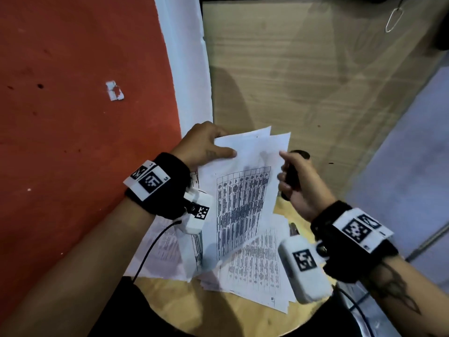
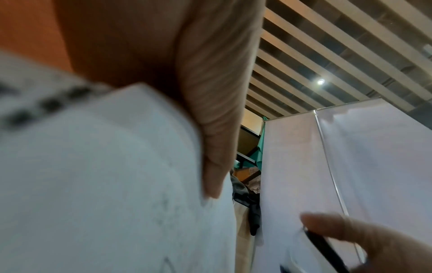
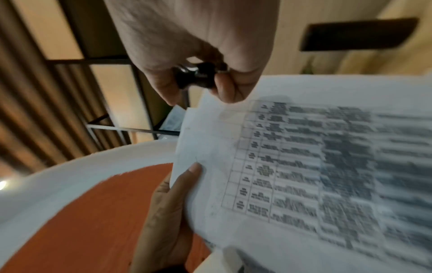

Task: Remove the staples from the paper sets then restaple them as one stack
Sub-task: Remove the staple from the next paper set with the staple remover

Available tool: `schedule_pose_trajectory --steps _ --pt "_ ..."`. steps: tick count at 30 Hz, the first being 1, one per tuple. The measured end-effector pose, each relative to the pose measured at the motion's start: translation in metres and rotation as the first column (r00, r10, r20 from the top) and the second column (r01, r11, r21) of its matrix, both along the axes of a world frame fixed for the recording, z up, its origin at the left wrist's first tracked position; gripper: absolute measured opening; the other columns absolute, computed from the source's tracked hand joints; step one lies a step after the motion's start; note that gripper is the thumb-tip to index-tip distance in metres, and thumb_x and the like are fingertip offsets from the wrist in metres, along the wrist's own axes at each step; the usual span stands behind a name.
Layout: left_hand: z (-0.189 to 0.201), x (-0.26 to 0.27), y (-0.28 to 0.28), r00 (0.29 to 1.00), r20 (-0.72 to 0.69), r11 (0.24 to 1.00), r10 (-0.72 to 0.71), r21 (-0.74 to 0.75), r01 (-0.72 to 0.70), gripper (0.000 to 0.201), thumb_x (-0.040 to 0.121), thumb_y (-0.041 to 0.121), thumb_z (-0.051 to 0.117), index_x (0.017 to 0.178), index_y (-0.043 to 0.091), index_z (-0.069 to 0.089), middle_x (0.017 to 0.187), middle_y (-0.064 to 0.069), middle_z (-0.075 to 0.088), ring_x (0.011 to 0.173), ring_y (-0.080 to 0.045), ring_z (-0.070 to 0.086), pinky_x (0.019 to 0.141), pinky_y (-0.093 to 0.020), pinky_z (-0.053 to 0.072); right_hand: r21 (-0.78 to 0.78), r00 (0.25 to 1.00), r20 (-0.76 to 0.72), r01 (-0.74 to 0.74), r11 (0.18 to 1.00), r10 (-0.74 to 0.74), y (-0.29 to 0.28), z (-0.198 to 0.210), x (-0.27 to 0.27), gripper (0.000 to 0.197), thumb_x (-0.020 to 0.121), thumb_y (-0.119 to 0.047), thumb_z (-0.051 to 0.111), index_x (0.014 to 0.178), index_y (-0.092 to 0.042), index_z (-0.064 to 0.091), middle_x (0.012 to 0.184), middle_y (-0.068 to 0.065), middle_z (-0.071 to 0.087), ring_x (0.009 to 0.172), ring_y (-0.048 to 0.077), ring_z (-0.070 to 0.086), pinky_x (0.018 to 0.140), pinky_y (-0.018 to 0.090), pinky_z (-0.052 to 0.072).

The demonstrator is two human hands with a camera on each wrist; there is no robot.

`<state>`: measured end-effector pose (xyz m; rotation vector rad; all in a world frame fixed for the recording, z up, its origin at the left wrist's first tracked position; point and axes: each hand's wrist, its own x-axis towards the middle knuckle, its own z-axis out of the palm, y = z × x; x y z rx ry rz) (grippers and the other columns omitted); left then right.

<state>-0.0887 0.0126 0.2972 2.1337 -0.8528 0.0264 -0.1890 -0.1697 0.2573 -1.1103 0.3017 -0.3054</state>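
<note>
My left hand holds a paper set lifted off the counter, tilted up toward me. The thumb lies across the printed top sheet near its upper left corner, and the other fingers are curled behind the pages, so the sheets are pinched between them. The top sheet carries a printed table with dense dark rows; a second sheet fans out behind it at the upper right edge.

My right hand is closed around a dark, slim tool, which I take to be the staple remover, though the blur keeps me from being sure. The fingers wrap its body, and the index finger points out toward the right edge of the lifted pages, just beside them. In the right wrist view the tool's rounded black end pokes out between thumb and fingers, just above the top corner of the sheet.

More loose printed sheets lie spread on the round, light wooden counter under both hands, overlapping each other. A small dark object rests on the counter by those sheets, partly hidden by my right wrist; I cannot tell what it is.

To my left is a red wall with a white edge.
</note>
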Motion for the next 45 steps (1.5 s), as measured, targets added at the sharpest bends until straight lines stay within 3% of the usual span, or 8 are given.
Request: schedule_pose_trajectory --steps 3,6,8,10,13,24,31,45 --pt "0.002 -0.004 0.002 0.998 -0.058 0.999 -0.017 -0.042 0.015 0.022 0.076 0.009 0.077 0.064 0.025 0.066 0.048 0.018 0.059 0.045 0.008 0.049 0.049 -0.014 0.039 0.119 0.985 -0.056 -0.159 0.980 0.166 0.002 0.002 -0.010 0.013 0.089 -0.019 0.050 0.076 -0.020 0.046 0.068 -0.003 0.040 0.051 0.008 0.040 0.038 0.015 0.028" --pt "0.003 -0.006 0.001 0.997 -0.078 0.998 -0.002 -0.057 -0.002 0.013 0.072 0.011 0.080 0.066 0.016 0.069 0.052 0.012 0.059 0.046 0.002 0.049 0.055 -0.021 0.039 -0.443 0.993 0.035 -0.089 0.892 0.117 0.007 0.014 -0.007 0.010 0.089 -0.020 0.057 0.088 -0.021 0.047 0.082 -0.004 0.048 0.065 0.005 0.046 0.051 0.011 0.035" --pt "0.003 -0.007 0.000 0.997 -0.082 0.998 0.002 -0.069 -0.008 0.017 0.068 0.018 0.082 0.059 0.017 0.067 0.049 0.010 0.055 0.046 0.000 0.046 0.054 -0.023 0.035 -0.886 0.951 0.277 0.199 0.419 0.133 0.007 0.020 -0.001 0.026 0.078 -0.019 0.070 0.098 -0.015 0.054 0.098 0.001 0.053 0.083 0.009 0.050 0.070 0.011 0.040" --pt "0.004 -0.011 -0.002 0.995 -0.098 0.996 0.005 -0.091 -0.014 0.017 0.063 0.028 0.080 0.063 0.014 0.069 0.056 0.000 0.063 0.053 -0.005 0.051 0.057 -0.030 0.040 -0.928 0.885 0.360 0.371 0.019 0.295 0.009 0.023 0.004 0.037 0.071 -0.011 0.069 0.106 -0.003 0.059 0.107 0.014 0.054 0.089 0.024 0.059 0.076 0.030 0.050" --pt "0.007 -0.014 -0.003 0.992 -0.128 0.992 -0.021 -0.124 0.005 0.018 0.062 0.032 0.078 0.070 0.017 0.073 0.069 -0.008 0.069 0.062 -0.011 0.056 0.065 -0.033 0.043 -0.841 0.842 0.392 0.491 -0.227 0.370 0.015 0.031 0.005 0.041 0.064 0.003 0.072 0.104 0.003 0.061 0.102 0.020 0.060 0.073 0.035 0.063 0.049 0.036 0.052" --pt "0.018 -0.027 -0.006 0.971 -0.218 0.979 -0.094 -0.196 0.051 0.027 0.067 0.008 0.081 0.076 -0.012 0.066 0.067 -0.011 0.053 0.063 -0.014 0.045 0.057 -0.026 0.032 -0.829 0.846 0.315 0.466 -0.309 0.431 0.019 0.040 0.004 0.025 0.065 -0.001 0.063 0.090 0.000 0.063 0.091 0.018 0.061 0.064 0.035 0.057 0.044 0.037 0.048" --pt "0.023 -0.032 -0.004 0.955 -0.269 0.982 -0.128 -0.169 0.084 0.018 0.069 -0.013 0.071 0.069 0.004 0.067 0.050 0.009 0.060 0.047 -0.001 0.051 0.048 -0.011 0.040 -0.803 0.842 0.294 0.475 -0.361 0.453 0.018 0.045 0.003 0.021 0.064 -0.001 0.060 0.084 -0.001 0.063 0.087 0.017 0.062 0.062 0.033 0.057 0.042 0.029 0.042" --pt "0.023 -0.031 -0.004 0.950 -0.278 0.984 -0.139 -0.150 0.100 0.022 0.069 -0.012 0.072 0.074 0.009 0.071 0.062 0.000 0.064 0.056 -0.006 0.056 0.054 -0.013 0.044 -0.813 0.810 0.283 0.487 -0.320 0.514 0.011 0.046 0.009 0.032 0.069 -0.019 0.042 0.079 -0.001 0.066 0.077 0.016 0.064 0.059 0.033 0.060 0.043 0.033 0.049"
